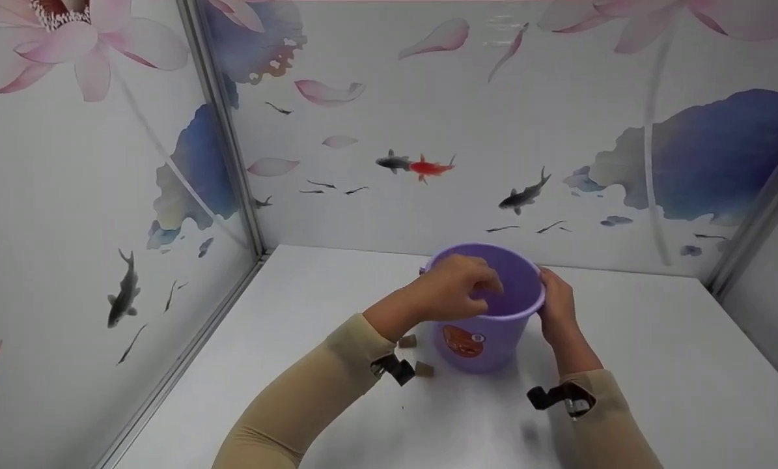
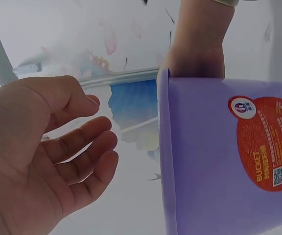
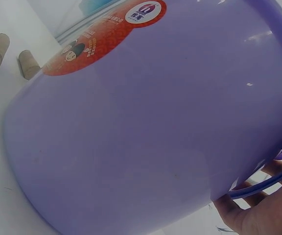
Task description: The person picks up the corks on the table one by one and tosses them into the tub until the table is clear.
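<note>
A purple plastic bucket (image 1: 483, 345) with a red round label stands upright on the white table. Above its mouth hovers my left hand (image 1: 455, 286), fingers loosely bent. In the left wrist view, nothing lies between the thumb and fingers of the left hand (image 2: 48, 152), which is apart from the bucket wall (image 2: 204, 161). My right hand (image 1: 558, 303) grips the bucket's right side at the rim. The right wrist view has that hand's fingers by the purple carrying handle (image 3: 266, 186). The inside bottom of the bucket is hidden.
Two small brown cork-like cylinders, one farther back (image 1: 407, 341) and one nearer (image 1: 424, 369), lie on the table (image 1: 323, 404) left of the bucket. White panels (image 1: 362, 215) printed with fish and lotus flowers enclose the table at the back and sides.
</note>
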`<state>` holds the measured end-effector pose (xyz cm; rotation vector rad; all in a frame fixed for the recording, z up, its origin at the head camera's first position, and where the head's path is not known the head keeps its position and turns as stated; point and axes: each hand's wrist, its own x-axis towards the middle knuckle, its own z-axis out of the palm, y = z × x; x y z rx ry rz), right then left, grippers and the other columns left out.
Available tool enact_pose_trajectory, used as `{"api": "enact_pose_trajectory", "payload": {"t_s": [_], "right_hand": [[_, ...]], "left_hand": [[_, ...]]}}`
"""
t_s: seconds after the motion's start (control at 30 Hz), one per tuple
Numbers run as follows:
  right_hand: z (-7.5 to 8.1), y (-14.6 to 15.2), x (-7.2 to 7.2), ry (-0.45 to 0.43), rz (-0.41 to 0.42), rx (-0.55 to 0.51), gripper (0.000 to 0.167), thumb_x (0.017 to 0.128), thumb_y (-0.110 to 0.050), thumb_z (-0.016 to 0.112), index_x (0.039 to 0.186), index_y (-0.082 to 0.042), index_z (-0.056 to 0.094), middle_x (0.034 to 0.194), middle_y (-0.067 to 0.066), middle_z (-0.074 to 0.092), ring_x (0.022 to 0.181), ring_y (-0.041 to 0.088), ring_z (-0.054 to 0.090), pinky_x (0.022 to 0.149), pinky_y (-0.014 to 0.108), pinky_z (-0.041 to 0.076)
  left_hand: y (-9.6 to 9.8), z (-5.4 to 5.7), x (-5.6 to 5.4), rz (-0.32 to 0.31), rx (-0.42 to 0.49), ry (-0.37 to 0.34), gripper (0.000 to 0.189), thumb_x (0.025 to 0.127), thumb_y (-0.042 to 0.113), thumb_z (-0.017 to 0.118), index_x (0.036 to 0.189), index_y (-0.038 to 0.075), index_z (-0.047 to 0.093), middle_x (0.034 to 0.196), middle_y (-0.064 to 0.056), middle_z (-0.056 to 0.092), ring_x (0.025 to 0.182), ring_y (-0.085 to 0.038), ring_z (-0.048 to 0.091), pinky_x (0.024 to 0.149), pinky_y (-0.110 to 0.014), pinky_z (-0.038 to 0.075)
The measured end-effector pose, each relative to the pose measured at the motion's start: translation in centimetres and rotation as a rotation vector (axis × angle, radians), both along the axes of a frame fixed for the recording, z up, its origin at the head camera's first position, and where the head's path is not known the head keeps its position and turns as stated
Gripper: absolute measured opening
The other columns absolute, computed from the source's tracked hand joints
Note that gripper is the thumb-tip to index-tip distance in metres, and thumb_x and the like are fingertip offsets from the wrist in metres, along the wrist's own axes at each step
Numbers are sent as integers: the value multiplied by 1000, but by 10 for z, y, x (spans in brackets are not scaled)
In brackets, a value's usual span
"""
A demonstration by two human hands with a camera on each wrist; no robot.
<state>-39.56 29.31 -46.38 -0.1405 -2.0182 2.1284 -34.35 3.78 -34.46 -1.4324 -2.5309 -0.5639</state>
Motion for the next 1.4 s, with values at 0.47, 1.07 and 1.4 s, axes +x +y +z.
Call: {"api": "enact_pose_trajectory", "payload": {"t_s": [0.47, 1.07, 1.4], "right_hand": [[1, 1, 3, -23, 18, -17, 45, 115, -30, 36, 141, -5, 61, 110, -12, 67, 106, 8, 62, 89, 23, 55], [3, 0, 2, -16, -3, -6, 45, 114, -27, 35, 141, -2, 60, 107, -12, 68, 103, 9, 62, 88, 26, 55], [2, 2, 2, -27, 16, 6, 48, 115, -30, 34, 147, -3, 58, 115, -8, 69, 106, 10, 63, 89, 26, 55]], "left_hand": [[-4, -18, 31, -111, 39, 6, 30, 86, 1, 69, 114, 10, 79, 108, -5, 75, 100, -13, 66, 87, -16, 50], [-24, -51, 44, -181, 151, 38, 22, 86, -3, 71, 104, 8, 79, 95, -5, 73, 85, -13, 66, 77, -9, 46], [-36, -78, 34, -132, 106, -59, 24, 84, -5, 71, 103, 8, 78, 101, -5, 76, 95, -15, 72, 83, -11, 51]]}}
